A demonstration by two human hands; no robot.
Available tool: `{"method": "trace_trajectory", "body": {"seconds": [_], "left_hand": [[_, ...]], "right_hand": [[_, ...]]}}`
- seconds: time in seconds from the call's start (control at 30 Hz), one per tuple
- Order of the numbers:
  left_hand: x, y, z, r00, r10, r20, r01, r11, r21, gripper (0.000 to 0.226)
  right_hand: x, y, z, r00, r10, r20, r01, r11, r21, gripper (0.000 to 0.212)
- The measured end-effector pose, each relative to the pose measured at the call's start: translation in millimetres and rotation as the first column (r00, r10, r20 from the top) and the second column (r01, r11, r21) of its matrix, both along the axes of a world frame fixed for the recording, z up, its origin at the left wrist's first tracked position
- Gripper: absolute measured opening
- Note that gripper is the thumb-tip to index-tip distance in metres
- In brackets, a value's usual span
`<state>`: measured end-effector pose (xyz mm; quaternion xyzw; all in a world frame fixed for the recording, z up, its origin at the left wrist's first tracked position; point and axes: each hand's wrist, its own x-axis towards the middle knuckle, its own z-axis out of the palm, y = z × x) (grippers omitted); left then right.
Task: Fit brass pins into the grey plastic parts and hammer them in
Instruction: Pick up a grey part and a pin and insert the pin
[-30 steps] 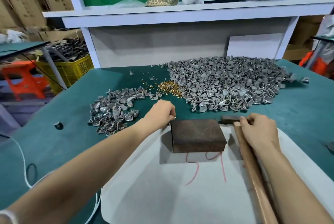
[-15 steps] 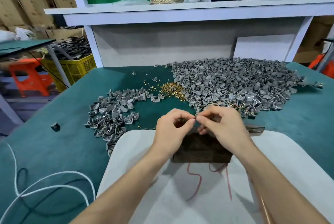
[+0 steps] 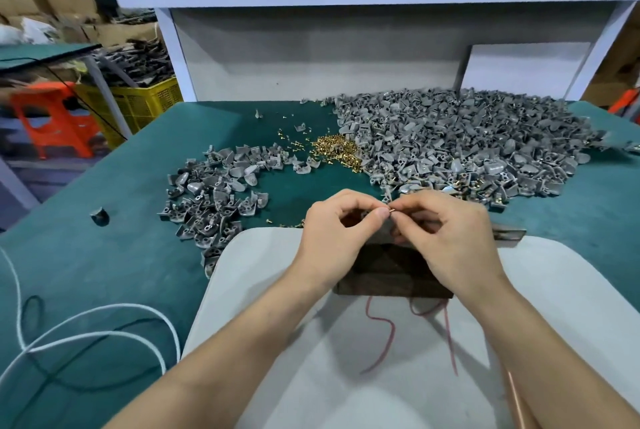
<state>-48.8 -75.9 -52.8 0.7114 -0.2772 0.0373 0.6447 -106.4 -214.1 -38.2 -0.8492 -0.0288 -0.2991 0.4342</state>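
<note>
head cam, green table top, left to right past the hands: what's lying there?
lone grey part → small pile of grey parts → brass pin heap → large pile of grey parts

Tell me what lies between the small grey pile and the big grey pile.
In the head view, a heap of brass pins sits between the small pile and the big pile.

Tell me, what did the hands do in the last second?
The right hand let go of the hammer and moved left. The left hand moved right to meet it above the block. Together they now pinch a pin. The block and the grey piles stayed put.
</note>
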Motion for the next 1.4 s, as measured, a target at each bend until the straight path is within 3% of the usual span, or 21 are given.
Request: {"method": "trace_trajectory", "body": {"seconds": [0.2, 0.33, 0.47, 0.67, 0.87, 1.0, 1.13, 1.4], "left_hand": [[3.7, 2.0, -0.4, 0.999, -0.034, -0.035, 0.034, 0.999, -0.001, 0.018], [3.9, 3.4, 0.7, 0.995, -0.084, -0.061, 0.082, 0.996, -0.031, 0.029], [3.4, 3.2, 2.2, 0.99, -0.109, -0.086, 0.106, 0.993, -0.048, 0.037], [-0.9, 2.1, 4.3, 0.979, -0.153, -0.135, 0.131, 0.978, -0.16, 0.026], [1.8, 4.0, 4.2, 0.983, -0.121, -0.139, 0.1, 0.984, -0.15, 0.015], [4.2, 3.9, 2.6, 0.982, -0.153, -0.113, 0.145, 0.987, -0.071, 0.024], [6.1, 4.8, 4.4, 0.982, -0.175, -0.074, 0.171, 0.984, -0.057, 0.035], [5.2, 6.6, 6.8, 0.974, -0.211, -0.086, 0.207, 0.977, -0.057, 0.029]], "right_hand": [[-0.6, 1.9, -3.0, 0.994, -0.062, 0.09, 0.067, 0.996, -0.05, 0.008], [-0.7, -2.4, -5.6, 0.99, -0.127, 0.053, 0.126, 0.992, 0.028, 0.013], [-1.5, -1.5, -5.8, 0.991, -0.13, 0.039, 0.13, 0.992, 0.001, 0.013], [-2.0, -0.6, -3.7, 0.99, -0.13, 0.058, 0.132, 0.991, -0.017, 0.018], [-2.8, 1.5, -3.4, 0.99, -0.143, 0.014, 0.143, 0.99, -0.008, 0.019], [-2.9, 4.1, -2.8, 0.994, -0.108, 0.007, 0.108, 0.994, -0.014, 0.026], [-1.5, 1.2, -4.3, 0.996, -0.086, -0.014, 0.086, 0.995, 0.051, 0.02], [-0.7, 1.9, -5.8, 1.0, 0.006, -0.027, -0.001, 0.98, 0.198, 0.021]]}}
